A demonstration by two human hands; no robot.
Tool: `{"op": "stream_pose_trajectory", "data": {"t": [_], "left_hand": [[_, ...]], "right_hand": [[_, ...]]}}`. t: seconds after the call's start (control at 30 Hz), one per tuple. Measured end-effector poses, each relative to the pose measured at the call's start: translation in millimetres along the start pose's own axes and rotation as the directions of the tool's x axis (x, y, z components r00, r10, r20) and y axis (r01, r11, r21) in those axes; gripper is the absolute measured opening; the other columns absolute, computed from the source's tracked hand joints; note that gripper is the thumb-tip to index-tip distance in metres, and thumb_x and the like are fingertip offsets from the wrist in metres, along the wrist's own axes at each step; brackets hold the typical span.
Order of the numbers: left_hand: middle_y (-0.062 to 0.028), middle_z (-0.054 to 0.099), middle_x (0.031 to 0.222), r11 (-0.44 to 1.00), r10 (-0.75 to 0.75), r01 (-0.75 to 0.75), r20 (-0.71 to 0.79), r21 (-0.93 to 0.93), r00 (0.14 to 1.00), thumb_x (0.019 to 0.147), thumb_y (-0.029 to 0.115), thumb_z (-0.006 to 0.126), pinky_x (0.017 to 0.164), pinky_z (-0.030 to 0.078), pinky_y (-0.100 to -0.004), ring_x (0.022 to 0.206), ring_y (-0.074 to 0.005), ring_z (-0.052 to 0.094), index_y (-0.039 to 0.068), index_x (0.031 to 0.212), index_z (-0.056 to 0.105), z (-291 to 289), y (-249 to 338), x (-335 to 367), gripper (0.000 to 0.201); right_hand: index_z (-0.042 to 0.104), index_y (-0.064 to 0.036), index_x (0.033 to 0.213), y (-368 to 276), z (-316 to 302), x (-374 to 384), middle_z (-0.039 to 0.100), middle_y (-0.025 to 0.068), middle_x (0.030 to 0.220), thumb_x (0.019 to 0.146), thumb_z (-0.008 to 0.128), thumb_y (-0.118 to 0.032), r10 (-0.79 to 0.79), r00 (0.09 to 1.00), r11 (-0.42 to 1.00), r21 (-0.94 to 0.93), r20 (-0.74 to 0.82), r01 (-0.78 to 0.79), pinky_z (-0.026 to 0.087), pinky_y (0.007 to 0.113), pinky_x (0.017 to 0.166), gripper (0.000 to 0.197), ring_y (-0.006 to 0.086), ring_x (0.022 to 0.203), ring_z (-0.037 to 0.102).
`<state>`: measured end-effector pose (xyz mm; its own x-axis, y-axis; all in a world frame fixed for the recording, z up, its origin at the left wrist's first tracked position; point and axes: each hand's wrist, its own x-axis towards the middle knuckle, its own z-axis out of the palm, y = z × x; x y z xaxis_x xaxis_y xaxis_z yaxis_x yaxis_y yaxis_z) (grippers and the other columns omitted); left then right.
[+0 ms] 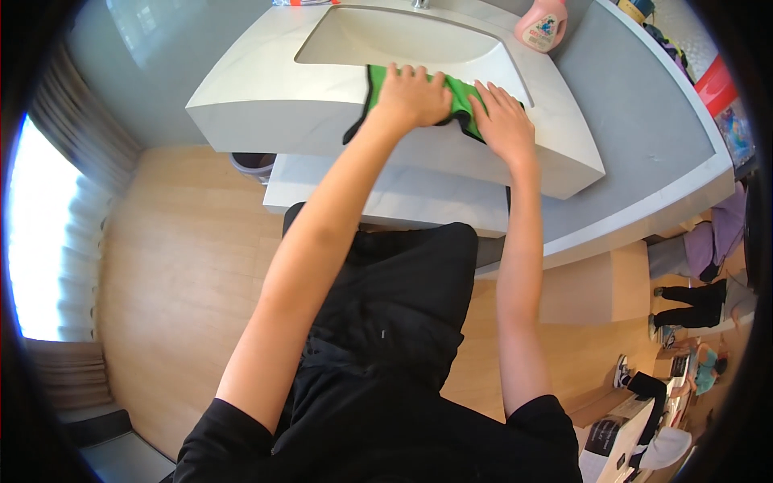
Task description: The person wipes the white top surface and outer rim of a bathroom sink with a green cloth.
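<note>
A green cloth (461,98) with black edging lies bunched along the front rim of a white marbled sink counter (282,105), part of it hanging over the edge. My left hand (415,97) is closed over its middle, fingers bent toward the basin. At the cloth's right end, my right hand (506,125) grips it from above, its fingers straighter and its thumb toward the left hand. Both palms face down, hiding the cloth under them. Just beyond the fingers is the pale sink basin (394,36).
A pink detergent bottle (542,26) stands at the counter's back right, near a grey partition (644,121). The faucet (420,4) is at the top. Below the counter are a shelf (386,197) and a bin (254,165). Other people (700,306) are at far right.
</note>
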<state>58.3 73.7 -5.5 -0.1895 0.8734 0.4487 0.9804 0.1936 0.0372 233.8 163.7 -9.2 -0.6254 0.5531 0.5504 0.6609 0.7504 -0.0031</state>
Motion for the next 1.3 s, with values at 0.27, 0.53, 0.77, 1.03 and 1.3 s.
{"op": "stream_pose_trajectory", "data": {"t": [0.27, 0.53, 0.77, 1.03, 1.3], "left_hand": [[-0.0198, 0.065, 0.124, 0.991, 0.077, -0.067, 0.089, -0.119, 0.993, 0.098, 0.041, 0.036, 0.104, 0.039, -0.0545, 0.118, -0.0376, 0.059, 0.011, 0.131, 0.059, 6, 35, 24, 0.050], [-0.0131, 0.070, 0.118, 0.947, 0.104, -0.071, 0.091, -0.312, 0.990, 0.099, 0.054, 0.043, 0.107, 0.039, -0.0489, 0.116, -0.0312, 0.062, 0.017, 0.124, 0.068, 6, 19, 32, 0.051], [-0.0149, 0.073, 0.110, 0.949, 0.033, 0.021, 0.166, -0.315, 0.986, 0.093, 0.069, 0.049, 0.100, 0.045, -0.0474, 0.106, -0.0346, 0.067, 0.013, 0.115, 0.072, -4, -1, 34, 0.065], [-0.0157, 0.073, 0.105, 0.988, -0.045, 0.047, 0.021, -0.146, 0.999, 0.094, 0.061, 0.051, 0.098, 0.046, -0.0462, 0.107, -0.0346, 0.066, 0.007, 0.103, 0.072, -21, -85, -12, 0.058], [-0.0122, 0.071, 0.106, 0.990, -0.116, 0.110, -0.064, -0.084, 0.991, 0.097, 0.043, 0.052, 0.100, 0.045, -0.0435, 0.108, -0.0321, 0.063, 0.009, 0.106, 0.069, -45, -156, -52, 0.039]], "right_hand": [[0.060, -0.0140, 0.134, 49, -22, -16, 0.061, 0.0102, 0.132, 0.102, 0.048, -0.043, 0.064, 0.997, 0.995, 0.072, 0.034, -0.066, 0.042, 0.041, 0.107, 0.045, 0.0296, 0.129, 0.053], [0.065, -0.0075, 0.121, 69, -27, 18, 0.062, 0.0197, 0.124, 0.101, 0.048, -0.045, 0.013, 0.968, 0.966, 0.248, 0.250, -0.077, 0.042, 0.042, 0.105, 0.046, 0.0346, 0.122, 0.055], [0.074, -0.0049, 0.100, 40, -8, 41, 0.071, 0.0233, 0.102, 0.102, 0.038, -0.046, 0.092, 0.954, 0.991, 0.064, 0.285, -0.114, 0.049, 0.049, 0.093, 0.055, 0.0425, 0.098, 0.065], [0.073, -0.0066, 0.100, -19, 2, 48, 0.071, 0.0217, 0.105, 0.101, 0.032, -0.041, 0.068, 0.954, 0.995, 0.051, 0.290, -0.086, 0.048, 0.052, 0.094, 0.054, 0.0402, 0.100, 0.067], [0.073, -0.0065, 0.106, -123, 15, 73, 0.073, 0.0197, 0.105, 0.098, 0.031, -0.038, 0.012, 0.952, 0.994, 0.100, 0.307, -0.045, 0.046, 0.053, 0.097, 0.053, 0.0371, 0.103, 0.068]]}}
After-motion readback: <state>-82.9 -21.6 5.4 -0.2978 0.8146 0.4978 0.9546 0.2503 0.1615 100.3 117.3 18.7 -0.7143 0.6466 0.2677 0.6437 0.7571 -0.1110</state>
